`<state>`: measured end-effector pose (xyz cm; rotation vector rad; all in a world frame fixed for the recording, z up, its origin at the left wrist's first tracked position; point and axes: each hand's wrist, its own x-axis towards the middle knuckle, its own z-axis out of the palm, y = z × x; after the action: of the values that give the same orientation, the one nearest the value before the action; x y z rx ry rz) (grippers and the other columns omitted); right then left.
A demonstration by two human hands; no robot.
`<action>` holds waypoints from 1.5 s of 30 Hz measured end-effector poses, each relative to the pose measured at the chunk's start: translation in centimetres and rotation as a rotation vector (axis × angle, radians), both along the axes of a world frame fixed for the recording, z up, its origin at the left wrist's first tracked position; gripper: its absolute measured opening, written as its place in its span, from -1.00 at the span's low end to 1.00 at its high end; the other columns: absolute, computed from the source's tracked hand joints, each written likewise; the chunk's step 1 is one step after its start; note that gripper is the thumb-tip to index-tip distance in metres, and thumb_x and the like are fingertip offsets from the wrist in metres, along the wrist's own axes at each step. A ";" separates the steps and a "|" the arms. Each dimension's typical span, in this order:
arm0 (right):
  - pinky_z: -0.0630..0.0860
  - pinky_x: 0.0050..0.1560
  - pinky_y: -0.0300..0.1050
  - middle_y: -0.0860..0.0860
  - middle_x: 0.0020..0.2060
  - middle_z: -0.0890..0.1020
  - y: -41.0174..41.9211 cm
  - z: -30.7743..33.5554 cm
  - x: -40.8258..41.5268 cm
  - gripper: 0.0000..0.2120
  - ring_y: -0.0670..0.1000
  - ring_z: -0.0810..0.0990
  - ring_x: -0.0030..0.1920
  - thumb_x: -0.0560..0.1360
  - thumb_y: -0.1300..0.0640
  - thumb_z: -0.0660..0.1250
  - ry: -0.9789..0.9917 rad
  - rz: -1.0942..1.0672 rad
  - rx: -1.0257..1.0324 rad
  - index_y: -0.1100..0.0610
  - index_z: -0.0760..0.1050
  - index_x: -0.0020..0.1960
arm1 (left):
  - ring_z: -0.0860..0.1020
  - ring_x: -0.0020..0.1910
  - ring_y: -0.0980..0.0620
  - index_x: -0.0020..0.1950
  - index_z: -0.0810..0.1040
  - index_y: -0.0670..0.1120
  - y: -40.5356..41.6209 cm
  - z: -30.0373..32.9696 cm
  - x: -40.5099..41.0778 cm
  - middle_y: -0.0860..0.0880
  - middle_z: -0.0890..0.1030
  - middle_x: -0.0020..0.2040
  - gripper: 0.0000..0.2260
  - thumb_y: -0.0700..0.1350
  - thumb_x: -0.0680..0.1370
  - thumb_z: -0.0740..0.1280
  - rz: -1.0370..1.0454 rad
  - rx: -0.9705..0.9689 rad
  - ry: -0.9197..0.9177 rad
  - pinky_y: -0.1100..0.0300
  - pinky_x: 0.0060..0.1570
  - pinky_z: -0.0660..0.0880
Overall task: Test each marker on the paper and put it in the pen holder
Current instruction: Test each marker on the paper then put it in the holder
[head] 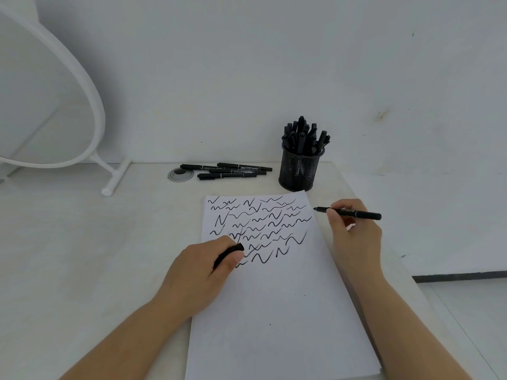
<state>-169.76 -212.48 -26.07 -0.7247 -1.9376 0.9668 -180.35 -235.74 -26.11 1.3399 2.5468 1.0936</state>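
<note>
While your right hand (354,229) pinches the uncapped black marker (348,213) just off the scribbled white paper sheet (274,297), and your left hand (203,270) curls around its black cap (229,253), the bare tip could smear your sleeve-free wrist. Recap carefully; the black mesh pen holder (300,171) is crowded, so forcing it in may tip it.

White wall (247,64); white table (68,242); round white-framed mirror (41,100) far left.
</note>
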 end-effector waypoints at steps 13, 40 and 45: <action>0.31 -0.41 -0.24 -0.04 -0.51 0.54 -2.9 4.8 -1.7 -0.76 -0.09 0.43 -0.47 0.55 0.13 0.15 0.337 0.316 -0.836 0.10 0.53 -0.20 | 0.31 -0.45 0.11 -0.31 0.22 0.09 0.2 0.2 0.1 0.08 0.30 -0.49 -0.75 0.07 0.56 0.09 0.061 0.068 -0.016 0.27 -0.45 0.20; 0.28 -0.42 -0.17 -0.01 -0.57 0.42 -5.6 0.7 -2.6 -0.74 -0.02 0.33 -0.47 0.53 0.25 0.17 0.234 0.433 -0.824 0.05 0.37 -0.31 | 0.40 -0.38 0.14 -0.12 0.42 0.14 0.0 0.1 -0.1 0.11 0.50 -0.36 -0.87 0.11 0.51 0.10 0.020 0.049 -0.005 0.31 -0.42 0.26; 0.25 -0.38 -0.13 -0.07 -0.56 0.44 -5.7 0.8 -2.5 -0.74 -0.04 0.35 -0.48 0.40 0.15 0.26 0.180 0.488 -0.762 -0.07 0.46 -0.44 | 0.40 -0.35 0.12 -0.11 0.46 0.09 0.1 0.0 -0.2 0.10 0.47 -0.37 -0.80 0.12 0.51 0.10 0.019 0.025 0.022 0.31 -0.41 0.24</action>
<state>-172.23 -218.18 -25.29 -0.5360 -1.5878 2.0542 -180.51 -235.67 -26.13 1.3437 2.5753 1.1231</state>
